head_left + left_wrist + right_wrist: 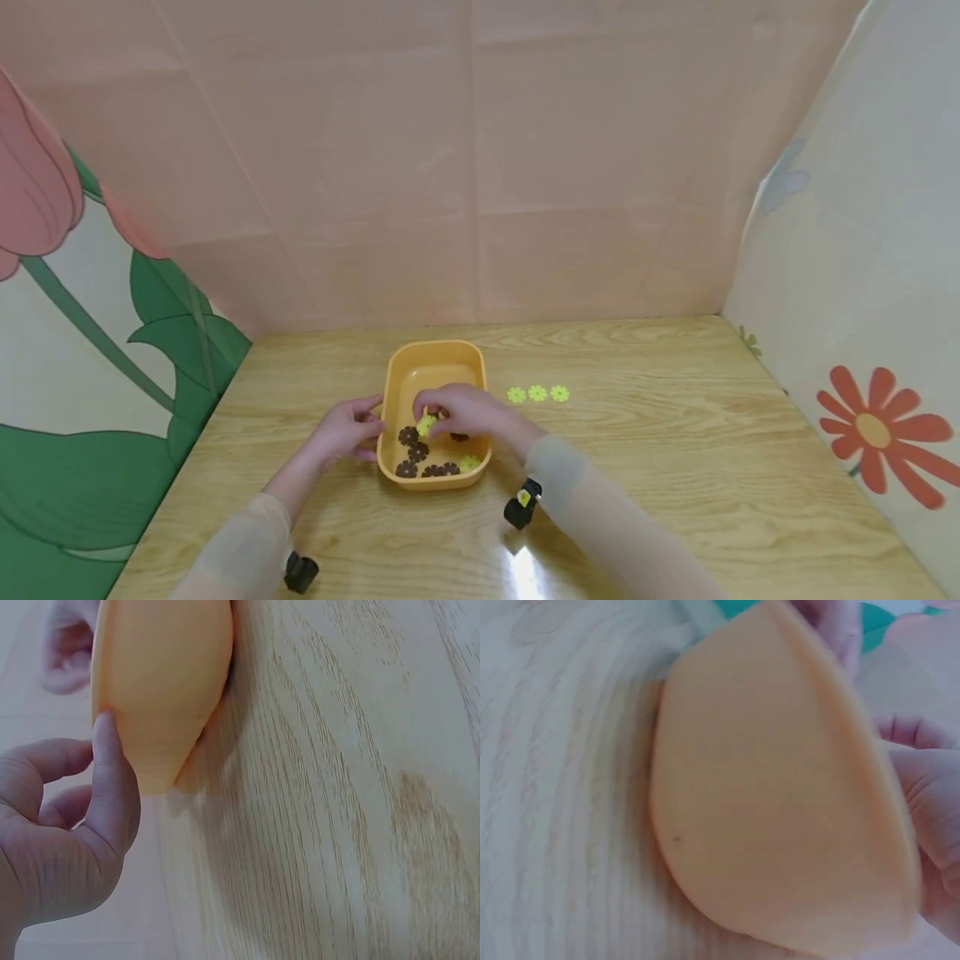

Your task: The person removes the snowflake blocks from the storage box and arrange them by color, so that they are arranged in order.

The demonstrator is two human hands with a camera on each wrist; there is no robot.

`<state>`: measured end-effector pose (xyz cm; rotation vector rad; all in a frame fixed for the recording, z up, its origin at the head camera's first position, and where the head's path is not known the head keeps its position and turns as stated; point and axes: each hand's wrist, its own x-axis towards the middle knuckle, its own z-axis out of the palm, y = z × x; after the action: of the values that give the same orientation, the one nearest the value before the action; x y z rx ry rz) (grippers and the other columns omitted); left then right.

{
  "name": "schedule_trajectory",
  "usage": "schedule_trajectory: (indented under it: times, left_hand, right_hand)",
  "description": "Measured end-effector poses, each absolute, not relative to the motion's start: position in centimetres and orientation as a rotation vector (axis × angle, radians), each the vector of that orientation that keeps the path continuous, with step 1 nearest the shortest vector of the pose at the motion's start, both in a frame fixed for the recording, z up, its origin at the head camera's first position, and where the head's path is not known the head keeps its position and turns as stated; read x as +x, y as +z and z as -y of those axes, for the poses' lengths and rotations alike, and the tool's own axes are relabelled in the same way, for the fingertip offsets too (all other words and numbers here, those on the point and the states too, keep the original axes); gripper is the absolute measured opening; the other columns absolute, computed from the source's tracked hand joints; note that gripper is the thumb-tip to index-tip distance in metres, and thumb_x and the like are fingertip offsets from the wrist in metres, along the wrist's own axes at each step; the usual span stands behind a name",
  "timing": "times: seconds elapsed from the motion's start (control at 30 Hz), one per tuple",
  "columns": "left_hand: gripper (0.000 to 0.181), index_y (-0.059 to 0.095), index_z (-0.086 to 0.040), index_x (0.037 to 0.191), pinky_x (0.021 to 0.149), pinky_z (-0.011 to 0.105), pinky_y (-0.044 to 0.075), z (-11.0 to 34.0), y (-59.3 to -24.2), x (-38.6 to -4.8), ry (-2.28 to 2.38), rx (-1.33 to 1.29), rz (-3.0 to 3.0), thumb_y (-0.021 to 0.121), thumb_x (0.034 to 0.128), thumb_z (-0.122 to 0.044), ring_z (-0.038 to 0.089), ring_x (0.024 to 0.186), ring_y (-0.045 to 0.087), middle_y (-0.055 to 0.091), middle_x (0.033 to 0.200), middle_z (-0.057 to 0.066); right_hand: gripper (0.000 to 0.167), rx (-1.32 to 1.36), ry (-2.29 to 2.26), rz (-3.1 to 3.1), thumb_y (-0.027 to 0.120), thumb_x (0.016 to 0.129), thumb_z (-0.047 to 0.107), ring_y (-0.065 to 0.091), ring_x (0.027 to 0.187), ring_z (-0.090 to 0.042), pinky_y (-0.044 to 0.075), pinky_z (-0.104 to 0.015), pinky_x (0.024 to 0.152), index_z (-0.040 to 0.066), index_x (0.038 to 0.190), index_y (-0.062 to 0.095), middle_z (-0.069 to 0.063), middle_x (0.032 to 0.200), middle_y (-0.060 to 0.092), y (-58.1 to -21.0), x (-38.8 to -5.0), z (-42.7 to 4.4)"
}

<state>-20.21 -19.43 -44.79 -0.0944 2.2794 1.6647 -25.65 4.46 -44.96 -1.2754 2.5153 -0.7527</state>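
An orange-yellow plastic tray [437, 356] stands on the wooden table. Inside it lie several dark brown flower-shaped discs [417, 452] and a yellow-green one [469, 463] in the near right corner. My right hand [461, 408] reaches over the right wall and pinches another yellow-green flower-shaped disc [426, 426] just above the brown ones. At the left wall, the fingertips of my left hand [347, 431] touch the tray's rim and outer side; the left wrist view shows that hand [67, 817] against the wall. From the right wrist view, the tray wall [765, 780] partly covers my right hand [934, 802].
Three yellow-green flower-shaped discs [537, 392] lie in a row on the table [675, 433], right of the tray. A pinkish sheet [480, 167] hangs behind the table, and flower-printed panels [870, 250] flank both sides.
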Motion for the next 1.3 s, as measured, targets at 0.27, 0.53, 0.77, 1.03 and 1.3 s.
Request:
schedule_trajectory:
  times: [0.27,0.53,0.77,1.03,1.3]
  left_hand:
    - [0.06,0.041,0.001,0.148,0.062,0.039,0.065,19.4,-44.6,-20.1,1.672,-0.104,-2.283,0.062,0.0911,0.004,0.021,0.075,0.06,0.051,0.094,0.013]
    - [0.06,0.041,0.002,0.148,0.062,0.039,0.065,19.5,-44.5,-20.1,1.663,-0.104,-2.294,0.061,0.0914,0.004,0.021,0.074,0.06,0.052,0.095,0.014]
    - [0.06,0.041,0.001,0.148,0.063,0.04,0.065,19.6,-44.6,-20.2,1.662,-0.117,-2.29,0.062,0.0915,0.004,0.021,0.076,0.06,0.052,0.096,0.014]
    - [0.061,0.04,0.002,0.148,0.064,0.04,0.065,19.5,-44.6,-20.2,1.657,-0.119,-2.292,0.062,0.0916,0.003,0.021,0.075,0.06,0.051,0.096,0.014]
    - [0.061,0.039,0.001,0.149,0.063,0.038,0.065,19.5,-44.3,-20.4,1.651,-0.115,-2.289,0.061,0.0921,0.004,0.02,0.075,0.059,0.05,0.096,0.014]
  right_hand:
    - [0.022,-1.185,-1.17,-2.579,0.076,0.088,0.015,0.052,0.075,-0.012,0.051,-0.026,0.064,0.017,0.106,0.064,0.003,0.087,0.058,-44.1,-25.8,-9.8]
    - [0.02,-0.982,-1.435,-2.729,0.078,0.085,0.009,0.047,0.07,-0.013,0.042,-0.023,0.056,0.014,0.099,0.064,0.004,0.08,0.055,-46.3,-26.8,-17.0]
    - [0.02,-0.76,-1.527,-2.867,0.076,0.084,0.0,0.049,0.066,-0.011,0.041,-0.02,0.054,0.007,0.099,0.064,-0.001,0.078,0.058,-48.7,-27.3,-22.9]
    - [0.019,-0.422,-1.433,-2.938,0.074,0.087,0.003,0.055,0.077,-0.019,0.048,-0.027,0.067,0.006,0.103,0.063,-0.007,0.083,0.063,-51.3,-27.1,-26.8]
    - [0.019,-0.372,-1.319,-3.033,0.075,0.087,0.007,0.058,0.08,-0.019,0.05,-0.035,0.072,0.007,0.102,0.064,-0.005,0.086,0.064,-52.3,-27.3,-27.3]
